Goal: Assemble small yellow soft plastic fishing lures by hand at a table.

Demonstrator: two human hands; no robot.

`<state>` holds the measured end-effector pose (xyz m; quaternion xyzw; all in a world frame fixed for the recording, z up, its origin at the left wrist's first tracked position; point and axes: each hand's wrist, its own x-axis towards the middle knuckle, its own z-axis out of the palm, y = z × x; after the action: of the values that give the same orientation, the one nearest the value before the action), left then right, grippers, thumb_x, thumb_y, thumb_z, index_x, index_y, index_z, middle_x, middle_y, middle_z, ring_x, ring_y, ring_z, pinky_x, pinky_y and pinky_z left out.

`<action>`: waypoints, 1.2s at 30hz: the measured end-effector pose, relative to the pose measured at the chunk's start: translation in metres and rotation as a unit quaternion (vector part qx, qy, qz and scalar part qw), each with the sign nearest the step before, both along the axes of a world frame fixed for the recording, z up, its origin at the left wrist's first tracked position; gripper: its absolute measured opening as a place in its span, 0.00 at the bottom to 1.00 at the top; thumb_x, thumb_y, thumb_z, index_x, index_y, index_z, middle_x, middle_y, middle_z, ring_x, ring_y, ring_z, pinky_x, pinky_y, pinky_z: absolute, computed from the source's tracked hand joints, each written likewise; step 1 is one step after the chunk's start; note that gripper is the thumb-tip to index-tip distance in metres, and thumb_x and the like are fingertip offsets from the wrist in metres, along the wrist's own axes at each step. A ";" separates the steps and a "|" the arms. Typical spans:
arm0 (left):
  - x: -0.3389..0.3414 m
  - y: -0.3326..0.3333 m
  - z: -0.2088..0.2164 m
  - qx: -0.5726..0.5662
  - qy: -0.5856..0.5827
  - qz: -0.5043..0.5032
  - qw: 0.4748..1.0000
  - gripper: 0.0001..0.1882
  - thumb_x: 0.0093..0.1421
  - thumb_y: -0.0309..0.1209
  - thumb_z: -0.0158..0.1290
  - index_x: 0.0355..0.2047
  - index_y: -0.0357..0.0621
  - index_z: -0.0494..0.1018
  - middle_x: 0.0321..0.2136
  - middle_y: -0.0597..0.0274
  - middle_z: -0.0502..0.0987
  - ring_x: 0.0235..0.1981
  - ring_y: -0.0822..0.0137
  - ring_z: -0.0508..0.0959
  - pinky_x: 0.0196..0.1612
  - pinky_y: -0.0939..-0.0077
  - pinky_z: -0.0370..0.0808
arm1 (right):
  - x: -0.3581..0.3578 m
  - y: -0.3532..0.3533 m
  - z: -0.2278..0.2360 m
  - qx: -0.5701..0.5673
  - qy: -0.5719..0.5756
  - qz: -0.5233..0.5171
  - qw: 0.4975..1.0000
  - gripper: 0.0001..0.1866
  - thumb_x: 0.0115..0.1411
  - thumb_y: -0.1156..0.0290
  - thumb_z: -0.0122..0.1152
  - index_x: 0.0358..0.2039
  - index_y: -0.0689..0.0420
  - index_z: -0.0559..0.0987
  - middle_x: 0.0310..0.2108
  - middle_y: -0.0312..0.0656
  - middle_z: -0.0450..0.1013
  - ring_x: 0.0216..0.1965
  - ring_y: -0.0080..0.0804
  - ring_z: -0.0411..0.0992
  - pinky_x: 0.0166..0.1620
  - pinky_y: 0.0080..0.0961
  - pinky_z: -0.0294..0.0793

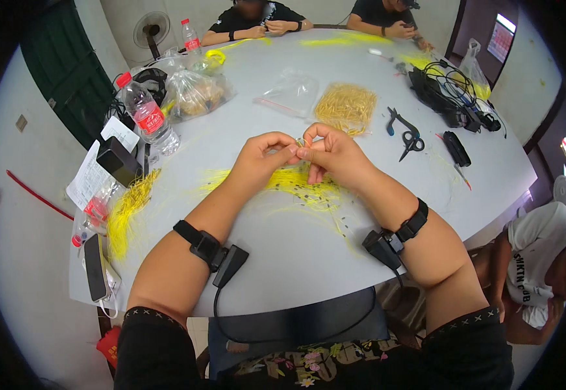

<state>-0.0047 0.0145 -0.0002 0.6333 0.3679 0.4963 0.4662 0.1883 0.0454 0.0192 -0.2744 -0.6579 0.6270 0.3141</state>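
Observation:
Above the middle of the table, my left hand (261, 157) and my right hand (340, 155) meet fingertip to fingertip. Both are closed in a pinch on a small, thin, shiny piece (300, 142), mostly covered by the fingers and too small to name. Just below my hands lies a spread of fine yellow strands (303, 186) with small dark bits on them. Beyond my hands is a clear bag of thin golden pieces (346, 104). An emptier clear zip bag (288, 93) lies to its left.
To the right are scissors (411, 142), a blue-handled tool (391, 122), a black case (457, 149) and tangled black cables (455, 97). At left stand a water bottle (145, 114), a black box (118, 160), a yellow strand bundle (130, 211) and a phone (94, 266). Two people sit across the table.

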 end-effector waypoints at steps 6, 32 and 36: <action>0.001 -0.002 0.005 -0.034 -0.039 -0.007 0.999 0.08 0.60 0.28 0.53 0.36 0.35 0.74 0.31 0.62 0.77 0.33 0.74 0.76 0.40 0.81 0.73 | 0.000 0.002 -0.002 0.006 -0.046 0.004 0.999 0.08 0.62 0.70 0.56 0.34 0.54 0.66 0.32 0.44 0.78 0.19 0.23 0.74 0.21 0.15 0.70; -0.007 0.005 0.003 -0.083 -0.205 0.038 0.974 0.07 0.59 0.29 0.52 0.34 0.39 0.75 0.33 0.63 0.77 0.36 0.74 0.73 0.42 0.79 0.68 | 0.002 -0.001 0.000 -0.125 -0.005 0.113 0.986 0.05 0.61 0.72 0.53 0.28 0.54 0.69 0.31 0.48 0.78 0.25 0.29 0.78 0.24 0.16 0.74; -0.008 0.006 0.006 -0.074 -0.167 0.096 0.979 0.06 0.60 0.28 0.50 0.33 0.39 0.73 0.34 0.61 0.76 0.38 0.71 0.74 0.43 0.77 0.69 | 0.002 0.002 -0.003 -0.109 -0.017 0.109 0.988 0.06 0.61 0.70 0.54 0.27 0.54 0.69 0.24 0.42 0.77 0.23 0.26 0.76 0.23 0.15 0.72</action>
<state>-0.0131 0.0200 0.0062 0.4672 0.3800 0.6089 0.5163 0.1904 0.0472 0.0165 -0.2442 -0.6168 0.7208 0.2006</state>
